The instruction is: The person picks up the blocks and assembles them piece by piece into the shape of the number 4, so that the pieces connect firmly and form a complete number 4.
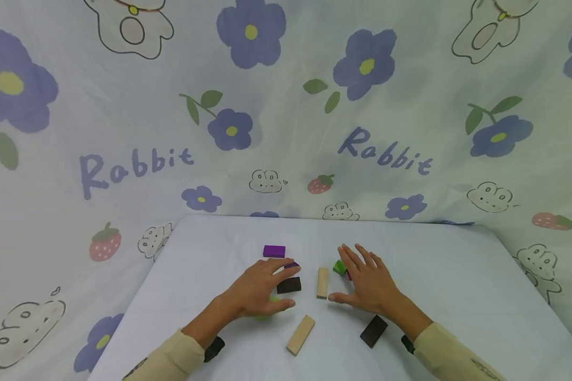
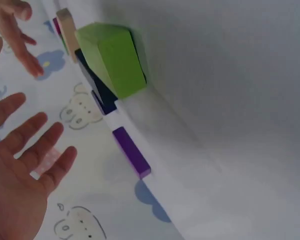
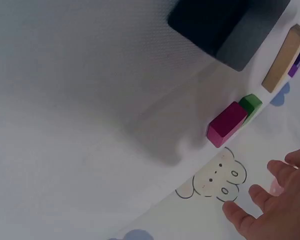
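My left hand (image 1: 259,288) hovers over the left group of blocks, its fingers extended and holding nothing. Beneath it a light green block (image 2: 112,60) is partly hidden in the head view. Near its fingertips lie a black block (image 1: 289,285) and a partly covered purple block (image 1: 292,264); another purple block (image 1: 274,251) sits farther back. Fingers spread, my right hand (image 1: 372,280) is raised above the right group and grips nothing. A green block (image 1: 339,268) and a magenta block (image 3: 227,124) stand side by side near it, the magenta one mostly covered in the head view.
Between the hands lies a plain wooden block (image 1: 322,283), with a second wooden block (image 1: 301,335) nearer the front. A dark block (image 1: 374,331) rests below the right hand. All are on a white-covered table (image 1: 434,264), backed by a printed curtain (image 1: 286,106).
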`<state>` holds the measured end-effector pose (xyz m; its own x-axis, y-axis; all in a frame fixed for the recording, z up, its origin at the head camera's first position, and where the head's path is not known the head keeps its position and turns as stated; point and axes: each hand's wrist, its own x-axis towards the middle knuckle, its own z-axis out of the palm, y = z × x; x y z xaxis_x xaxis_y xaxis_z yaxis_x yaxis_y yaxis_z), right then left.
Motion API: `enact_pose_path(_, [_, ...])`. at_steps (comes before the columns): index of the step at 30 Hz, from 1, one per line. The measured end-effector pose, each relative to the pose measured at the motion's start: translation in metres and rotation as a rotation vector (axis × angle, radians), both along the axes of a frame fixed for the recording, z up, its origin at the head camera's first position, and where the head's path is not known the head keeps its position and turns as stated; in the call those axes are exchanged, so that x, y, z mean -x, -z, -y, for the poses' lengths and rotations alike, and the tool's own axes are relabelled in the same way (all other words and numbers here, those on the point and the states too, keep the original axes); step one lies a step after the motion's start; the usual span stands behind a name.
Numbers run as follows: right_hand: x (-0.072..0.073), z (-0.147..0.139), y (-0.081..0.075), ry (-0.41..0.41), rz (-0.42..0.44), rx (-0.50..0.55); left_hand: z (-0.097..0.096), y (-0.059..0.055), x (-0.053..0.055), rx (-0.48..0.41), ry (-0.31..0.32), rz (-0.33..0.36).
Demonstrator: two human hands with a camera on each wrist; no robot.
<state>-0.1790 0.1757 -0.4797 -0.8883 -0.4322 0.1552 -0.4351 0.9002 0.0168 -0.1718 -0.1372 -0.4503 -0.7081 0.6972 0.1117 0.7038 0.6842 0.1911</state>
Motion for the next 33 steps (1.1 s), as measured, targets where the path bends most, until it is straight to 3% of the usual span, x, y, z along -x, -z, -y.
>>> enact_pose_path(5, [0.002, 0.002, 0.003, -0.009, -0.005, 0.007, -0.005, 0.001, -0.007, -0.01, 0.038, 0.035])
enact_pose_path(15, [0.005, 0.006, 0.006, -0.007, 0.006, 0.001, -0.009, 0.011, -0.017, -0.032, 0.181, -0.011])
enact_pose_path(22, [0.008, 0.008, 0.009, 0.006, 0.046, 0.0, -0.013, 0.019, -0.027, -0.029, 0.22, -0.032])
enact_pose_path(33, [0.006, 0.011, 0.01, -0.035, 0.103, 0.022, -0.017, 0.028, -0.035, 0.05, 0.291, -0.082])
